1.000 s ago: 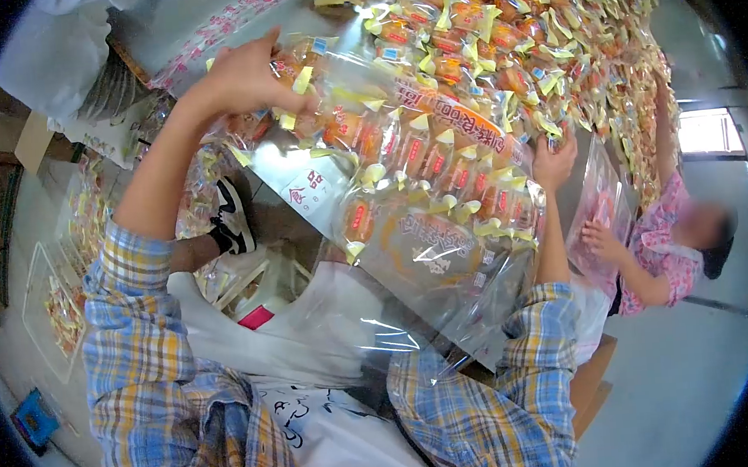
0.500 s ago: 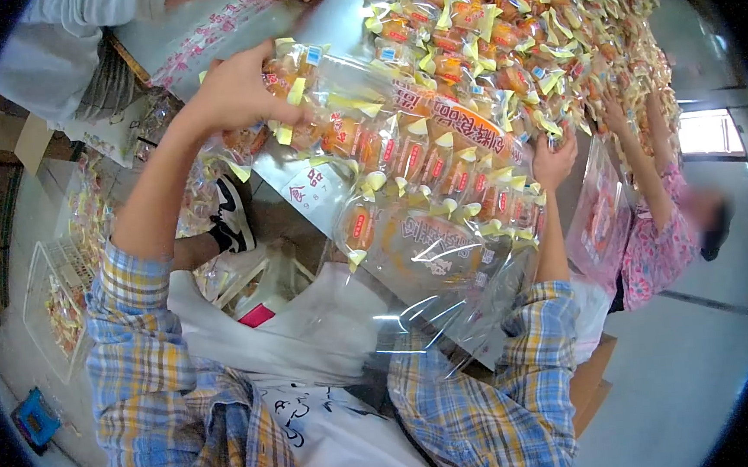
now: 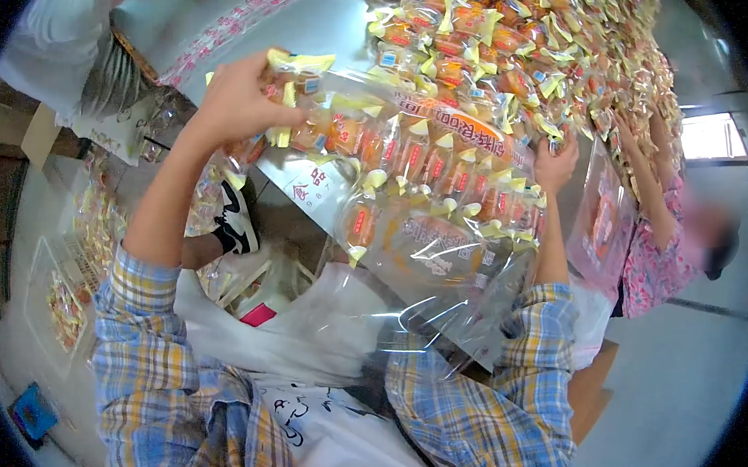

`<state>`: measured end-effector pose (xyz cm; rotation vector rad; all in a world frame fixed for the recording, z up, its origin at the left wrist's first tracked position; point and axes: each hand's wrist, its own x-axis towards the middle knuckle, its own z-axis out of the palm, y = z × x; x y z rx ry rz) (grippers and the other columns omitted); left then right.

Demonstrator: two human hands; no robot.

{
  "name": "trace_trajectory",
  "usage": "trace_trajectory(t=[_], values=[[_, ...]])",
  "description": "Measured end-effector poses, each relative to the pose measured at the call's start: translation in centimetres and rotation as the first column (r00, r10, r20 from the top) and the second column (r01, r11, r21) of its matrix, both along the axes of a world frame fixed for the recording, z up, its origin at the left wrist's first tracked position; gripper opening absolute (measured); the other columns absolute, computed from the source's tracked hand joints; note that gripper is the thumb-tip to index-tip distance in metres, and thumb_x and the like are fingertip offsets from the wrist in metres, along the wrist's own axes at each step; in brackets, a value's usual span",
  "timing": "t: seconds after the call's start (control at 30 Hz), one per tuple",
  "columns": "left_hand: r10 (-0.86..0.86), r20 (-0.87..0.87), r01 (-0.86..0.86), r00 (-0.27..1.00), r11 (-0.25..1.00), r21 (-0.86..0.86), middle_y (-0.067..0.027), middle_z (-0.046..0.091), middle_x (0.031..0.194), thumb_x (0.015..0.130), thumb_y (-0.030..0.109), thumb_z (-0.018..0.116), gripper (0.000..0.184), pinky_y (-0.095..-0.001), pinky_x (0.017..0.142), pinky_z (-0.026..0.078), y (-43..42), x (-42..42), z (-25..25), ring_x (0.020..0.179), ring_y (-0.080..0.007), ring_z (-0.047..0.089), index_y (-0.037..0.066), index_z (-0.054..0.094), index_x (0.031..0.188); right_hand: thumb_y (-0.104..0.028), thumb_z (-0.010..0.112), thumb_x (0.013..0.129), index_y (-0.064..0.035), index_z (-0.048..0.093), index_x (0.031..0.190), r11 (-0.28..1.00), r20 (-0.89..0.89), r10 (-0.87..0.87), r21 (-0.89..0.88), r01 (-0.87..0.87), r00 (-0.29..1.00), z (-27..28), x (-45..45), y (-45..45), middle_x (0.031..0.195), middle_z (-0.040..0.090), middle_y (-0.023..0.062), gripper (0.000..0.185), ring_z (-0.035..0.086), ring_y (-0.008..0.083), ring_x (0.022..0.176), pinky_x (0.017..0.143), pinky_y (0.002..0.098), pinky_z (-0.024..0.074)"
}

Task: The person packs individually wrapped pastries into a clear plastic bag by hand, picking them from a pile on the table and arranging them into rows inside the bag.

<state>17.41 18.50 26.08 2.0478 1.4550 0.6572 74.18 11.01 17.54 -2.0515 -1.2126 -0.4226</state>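
A clear printed plastic bag (image 3: 445, 259) lies in front of me, with rows of individually wrapped small cakes (image 3: 412, 161) inside it. At the bag's left end, my left hand (image 3: 243, 99) is closed around several wrapped cakes (image 3: 302, 74) with yellow wrapper ends. My right hand (image 3: 556, 167) is at the bag's right end, fingers curled on its edge beside the pile; the fingertips are partly hidden. A large heap of the same wrapped cakes (image 3: 498, 29) covers the table beyond the bag.
A co-worker in a pink patterned top (image 3: 653, 257) reaches into the heap at the right, near another clear bag (image 3: 598, 209). Another person's sleeve (image 3: 53, 48) shows at upper left. A white crate (image 3: 61, 290) and a blue object (image 3: 33, 413) are on the floor.
My left hand has shifted slightly down with the wrapped cakes it holds. The other person's hand at the top has gone out of view. My right hand stays in place.
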Motion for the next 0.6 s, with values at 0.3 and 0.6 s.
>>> trace_trajectory(t=[0.3,0.6], values=[[-0.044,0.222,0.031,0.974,0.998,0.06,-0.0089,0.069,0.117,0.066,0.023,0.093,0.076,-0.0348,0.096,0.053,-0.5,-1.2,-2.2,0.107,-0.0162,0.065,0.005,0.058,0.131,-0.035,0.075,0.083,-0.0159,0.057,0.144,1.0,0.048,-0.023,-0.017,0.024,0.999,-0.4,0.5,0.2,0.146,0.054,0.0184,0.066,0.054,0.0388,0.132,0.109,0.051,0.0438],[0.038,0.748,-0.153,0.662,0.985,0.085,-0.009,0.068,0.119,0.078,0.007,0.084,0.066,-0.0336,0.097,0.055,0.4,-2.1,-4.2,0.107,-0.0174,0.067,0.0,0.051,0.135,-0.039,0.074,0.082,-0.0142,0.055,0.145,0.998,0.026,-0.037,-0.046,0.039,0.999,0.6,-0.6,-0.4,0.146,0.055,0.0181,0.07,0.054,0.0402,0.131,0.108,0.0518,0.0439]])
